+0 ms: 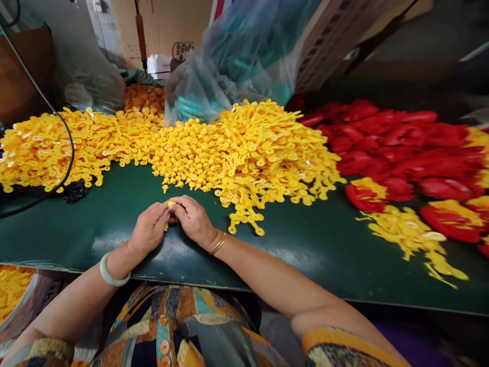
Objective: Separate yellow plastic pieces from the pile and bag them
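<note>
My left hand (148, 228) and my right hand (194, 220) meet over the near side of the green table (305, 255). Both are closed, fingertips pinched around a small yellow plastic part (171, 204). A bit of yellow also shows lower down at the left fingers, and the rest is hidden by my hands. Just beyond them lies a heap of tiny yellow pieces (187, 153). To its right, flat yellow parts with round, holed ends (267, 153) are piled up, a few spilling toward me.
More yellow parts (38, 148) are heaped at left, crossed by a black cable (72, 148). Red plastic pieces (401, 132) fill the right side, with loose yellow parts (412, 229) in front. A clear bag (237, 66) of teal items stands behind. An orange-handled tool (141, 38) hangs at the back.
</note>
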The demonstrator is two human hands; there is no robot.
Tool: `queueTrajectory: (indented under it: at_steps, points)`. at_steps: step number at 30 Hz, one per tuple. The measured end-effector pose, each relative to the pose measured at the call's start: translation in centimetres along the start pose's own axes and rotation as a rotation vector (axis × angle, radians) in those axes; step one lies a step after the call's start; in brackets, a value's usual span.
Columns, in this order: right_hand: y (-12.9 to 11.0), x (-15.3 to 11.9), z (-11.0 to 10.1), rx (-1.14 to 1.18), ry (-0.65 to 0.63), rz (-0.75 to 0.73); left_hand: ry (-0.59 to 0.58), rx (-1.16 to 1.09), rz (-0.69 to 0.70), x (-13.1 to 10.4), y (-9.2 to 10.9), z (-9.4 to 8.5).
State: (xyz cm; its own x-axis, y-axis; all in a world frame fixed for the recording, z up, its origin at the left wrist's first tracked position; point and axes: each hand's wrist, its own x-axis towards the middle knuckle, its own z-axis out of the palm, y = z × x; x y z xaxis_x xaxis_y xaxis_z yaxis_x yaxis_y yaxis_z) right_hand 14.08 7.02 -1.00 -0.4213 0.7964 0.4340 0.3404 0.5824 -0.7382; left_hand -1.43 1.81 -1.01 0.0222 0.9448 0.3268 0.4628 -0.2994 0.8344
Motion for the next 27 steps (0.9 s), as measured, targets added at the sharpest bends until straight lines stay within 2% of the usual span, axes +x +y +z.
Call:
queueTrajectory:
  at_steps: [4, 6, 8, 10, 11, 13, 15, 17, 21, 24, 27]
  points:
    - [-0.2, 0.1, -0.5, 0.006, -0.068, 0.062, -0.063, -0.176, -0.132, 0.3, -0.1, -0.1]
    - [-0.1, 0.2, -1.9, -0.042, -0.156, 0.043, -0.121, -0.305, -0.257, 0.4, -0.2, 0.1]
    - [0.3, -0.1, -4.6, -0.185, -0.224, -0.01, -0.129, -0.45, -0.386, 0.4, -0.2, 0.3]
    - [1.0, -0.9, -8.1, -0.416, -0.216, -0.04, -0.104, -0.555, -0.477, 0.3, -0.1, 0.5]
    - [1.3, -1.4, -9.9, -0.527, -0.208, -0.039, -0.095, -0.586, -0.503, 0.3, 0.0, 0.5]
    - [1.9, -2.7, -12.9, -0.694, -0.272, -0.045, -0.116, -0.617, -0.525, 0.0, 0.1, 0.7]
    - [2.4, -3.8, -14.6, -0.761, -0.321, -0.034, -0.168, -0.623, -0.524, -0.2, 0.4, 0.9]
    - [2.6, -4.4, -14.6, -0.786, -0.35, -0.033, -0.219, -0.613, -0.518, -0.4, 0.6, 1.1]
    - [2.5, -3.6, -11.8, -0.719, -0.329, -0.068, -0.274, -0.63, -0.51, -0.4, 0.9, 1.1]
    - [1.9, -2.3, -9.4, -0.637, -0.325, -0.119, -0.254, -0.715, -0.498, 0.0, 1.0, 0.8]
    - [1.2, -1.4, -7.4, -0.562, -0.259, -0.116, -0.198, -0.831, -0.505, 0.4, 0.9, 0.6]
